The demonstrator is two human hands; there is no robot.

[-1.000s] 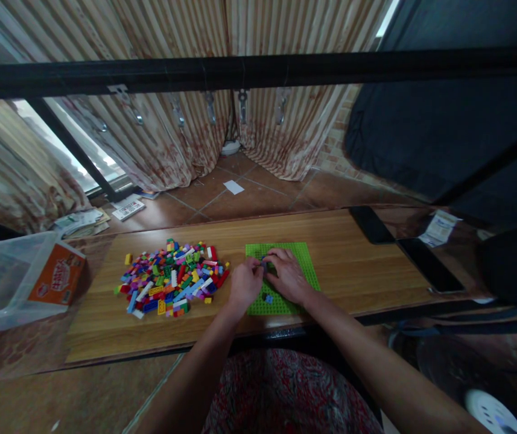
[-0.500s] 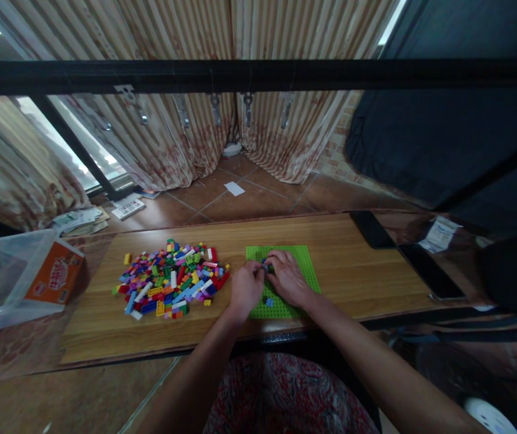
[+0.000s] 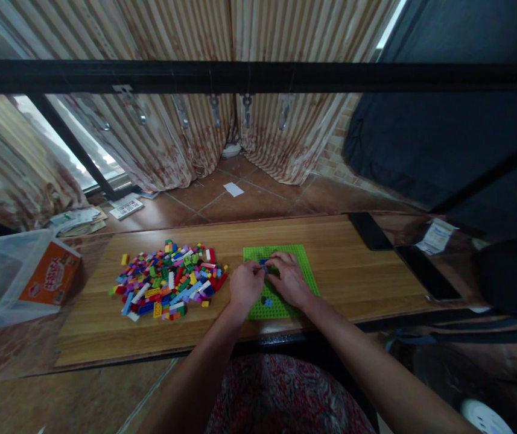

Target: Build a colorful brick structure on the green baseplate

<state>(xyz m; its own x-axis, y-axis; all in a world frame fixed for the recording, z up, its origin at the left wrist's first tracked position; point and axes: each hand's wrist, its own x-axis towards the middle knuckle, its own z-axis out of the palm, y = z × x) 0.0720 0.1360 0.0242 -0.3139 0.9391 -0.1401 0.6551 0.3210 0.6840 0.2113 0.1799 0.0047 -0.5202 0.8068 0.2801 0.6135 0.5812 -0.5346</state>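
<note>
A green studded baseplate (image 3: 306, 265) lies on the wooden board, under both hands. Between my fingertips, a dark blue toy brick (image 3: 263, 262) shows near the plate's upper middle. My left hand (image 3: 245, 286) has its thumb and fingers pinched at the brick's left and near side. From the right, my right hand (image 3: 291, 280) reaches over the plate, its curved fingers closed against the same brick. The fingers hide much of it. Nearer to me, a small light blue brick (image 3: 268, 302) sits on the plate beside a darker piece.
A heap of mixed toy bricks (image 3: 168, 280) covers the left part of the wooden board (image 3: 104, 337). A clear plastic bin (image 3: 5, 253) with an orange label stands further left. Two black phones (image 3: 369, 231) lie at the right. A black bar (image 3: 258, 77) crosses above.
My right fingers have lifted and shifted slightly, so more of the dark blue brick shows between the hands. The whole view has moved a little.
</note>
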